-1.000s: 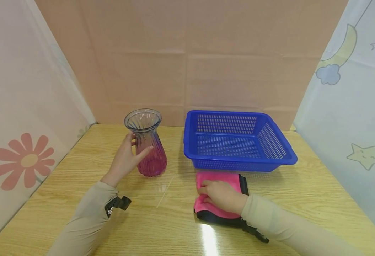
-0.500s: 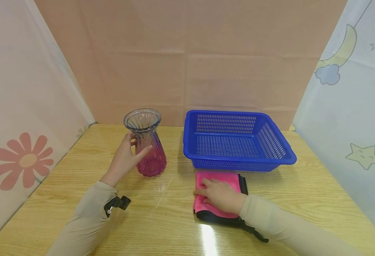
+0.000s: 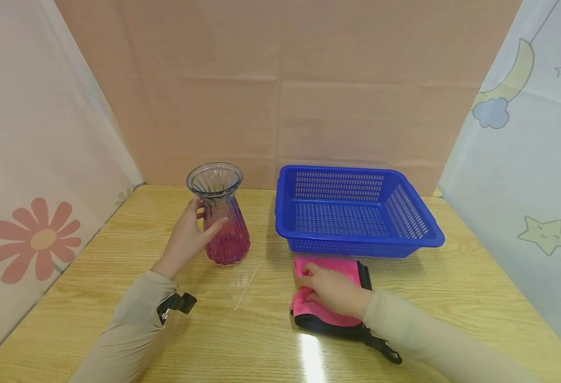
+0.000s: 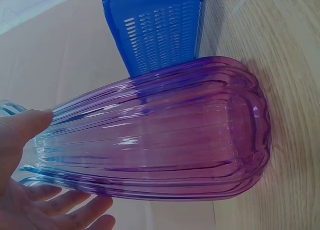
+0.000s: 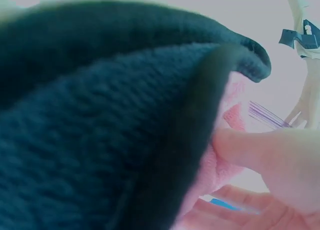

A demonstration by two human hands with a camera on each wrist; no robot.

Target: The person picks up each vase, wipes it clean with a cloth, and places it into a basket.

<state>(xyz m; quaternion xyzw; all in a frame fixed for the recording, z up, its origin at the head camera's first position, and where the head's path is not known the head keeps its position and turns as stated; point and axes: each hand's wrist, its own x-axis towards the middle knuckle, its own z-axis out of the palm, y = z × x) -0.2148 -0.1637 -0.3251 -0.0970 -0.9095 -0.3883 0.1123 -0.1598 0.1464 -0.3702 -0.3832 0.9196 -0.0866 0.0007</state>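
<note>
A ribbed glass vase (image 3: 229, 239), pink at the base and clear blue at the neck, stands upright on the left of the table. My left hand (image 3: 183, 242) holds it at the neck, thumb across the front and fingers behind; the left wrist view shows the thumb and fingers (image 4: 80, 210) on either side. A folded pink cloth (image 3: 349, 271) with black trim and a dark underside (image 5: 100, 140) lies right of centre. My right hand (image 3: 333, 290) grips its upper layer, fingertips curled in and thumb (image 5: 250, 149) pressed on the pink pile.
A blue perforated plastic basket (image 3: 352, 241) stands behind the cloth, right of the vase. The wooden table (image 3: 242, 340) meets a peach backdrop (image 3: 280, 96) at its far edge, with patterned sheets on both sides.
My right fingers have shifted slightly on the cloth, and a finger stretched over its left edge half a second ago is now drawn in. The left hand and vase look the same.
</note>
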